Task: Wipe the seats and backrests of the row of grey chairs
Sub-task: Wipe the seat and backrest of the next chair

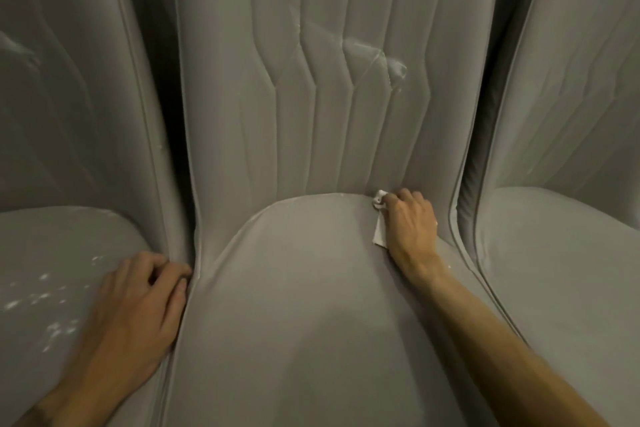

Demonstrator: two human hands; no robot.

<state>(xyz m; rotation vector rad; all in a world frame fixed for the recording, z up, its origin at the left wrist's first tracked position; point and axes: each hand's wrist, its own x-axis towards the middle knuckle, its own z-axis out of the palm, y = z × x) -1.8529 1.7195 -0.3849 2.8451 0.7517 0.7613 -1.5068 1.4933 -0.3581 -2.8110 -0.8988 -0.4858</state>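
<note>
Grey upholstery covers the middle seat and its ribbed backrest, which bears white smears. The right hand closes its grip on a white wipe at the seat's rear crease. The left hand rests loosely curled, empty, on the white-flecked left seat.

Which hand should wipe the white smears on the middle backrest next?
Right. The right hand grips the white cloth at the crease just under the middle backrest; the left hand rests on the neighbouring seat, holding no cloth.
</note>
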